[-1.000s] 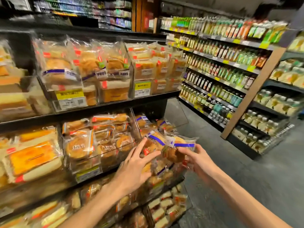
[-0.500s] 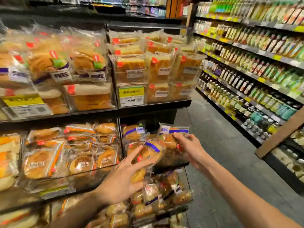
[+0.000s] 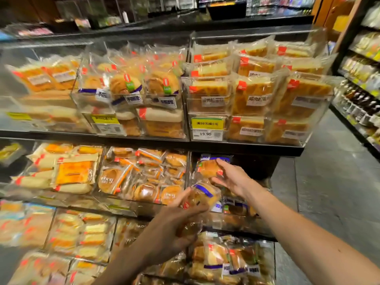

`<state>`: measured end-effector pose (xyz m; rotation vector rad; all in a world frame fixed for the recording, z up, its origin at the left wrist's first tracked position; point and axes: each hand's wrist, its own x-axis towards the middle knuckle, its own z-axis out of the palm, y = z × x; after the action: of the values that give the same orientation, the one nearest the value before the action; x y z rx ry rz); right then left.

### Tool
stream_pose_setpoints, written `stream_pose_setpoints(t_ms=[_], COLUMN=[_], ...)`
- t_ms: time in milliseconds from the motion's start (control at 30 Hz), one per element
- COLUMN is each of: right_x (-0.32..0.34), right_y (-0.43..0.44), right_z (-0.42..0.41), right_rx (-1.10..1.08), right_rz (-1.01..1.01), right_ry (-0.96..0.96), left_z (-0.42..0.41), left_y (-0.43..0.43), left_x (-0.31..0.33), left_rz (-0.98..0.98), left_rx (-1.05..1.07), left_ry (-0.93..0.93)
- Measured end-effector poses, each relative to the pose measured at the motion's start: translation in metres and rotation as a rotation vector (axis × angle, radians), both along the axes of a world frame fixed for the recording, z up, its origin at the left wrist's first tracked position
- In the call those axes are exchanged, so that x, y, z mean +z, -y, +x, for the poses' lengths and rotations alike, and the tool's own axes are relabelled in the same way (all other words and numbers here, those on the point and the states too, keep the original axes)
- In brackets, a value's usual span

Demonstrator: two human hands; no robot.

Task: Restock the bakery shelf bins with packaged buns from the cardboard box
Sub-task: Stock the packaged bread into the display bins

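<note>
My right hand [image 3: 233,177] holds a packaged bun [image 3: 207,166] with a blue-striped wrapper against the back of the clear middle-shelf bin [image 3: 263,227] at the right end. My left hand [image 3: 174,225] grips a second blue-striped bun pack [image 3: 202,195] at the front of the same bin, lower and to the left. More buns of that kind lie in the bin beneath my hands. The cardboard box is not in view.
The top shelf [image 3: 246,148] carries clear bins of sliced cake and round buns with price tags [image 3: 207,128]. Orange-striped buns [image 3: 144,177] fill the bin to the left. A lower shelf holds more packs. An aisle floor [image 3: 329,182] and a bottle shelf [image 3: 362,95] lie to the right.
The view has swung left and closer to the shelf. My right hand has pushed its bun pack deeper into the bin; my left hand still holds the other pack at the front.
</note>
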<state>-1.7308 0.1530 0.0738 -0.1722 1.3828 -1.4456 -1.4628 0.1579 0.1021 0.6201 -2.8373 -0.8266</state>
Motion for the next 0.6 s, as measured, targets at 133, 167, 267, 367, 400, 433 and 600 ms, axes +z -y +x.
stream_pose_setpoints(t_ms=[133, 167, 267, 367, 400, 433, 600], right_x=[-0.001, -0.004, -0.013, -0.017, -0.019, -0.019, -0.018], right_y=[0.014, 0.017, 0.022, 0.024, 0.023, 0.022, 0.01], right_z=[0.003, 0.004, 0.012, 0.02, 0.02, 0.021, 0.018], right_rx=[-0.061, -0.101, -0.242, -0.267, -0.249, -0.235, -0.169], right_rz=[-0.025, -0.006, 0.046, 0.17, 0.226, 0.269, 0.233], right_ry=[-0.01, -0.037, -0.104, -0.342, -0.465, -0.568, -0.528], left_z=[0.003, 0.005, 0.01, 0.013, 0.014, 0.014, 0.012], left_y=[0.007, 0.009, 0.015, 0.021, 0.022, 0.023, 0.023], left_x=[-0.001, -0.001, -0.003, -0.003, -0.002, -0.002, 0.005], left_rz=[-0.001, -0.005, -0.035, -0.026, -0.031, -0.037, -0.061], left_rx=[0.006, 0.004, -0.013, -0.051, -0.064, -0.078, -0.116], left_ry=[0.03, 0.047, 0.072, 0.06, 0.06, 0.065, 0.071])
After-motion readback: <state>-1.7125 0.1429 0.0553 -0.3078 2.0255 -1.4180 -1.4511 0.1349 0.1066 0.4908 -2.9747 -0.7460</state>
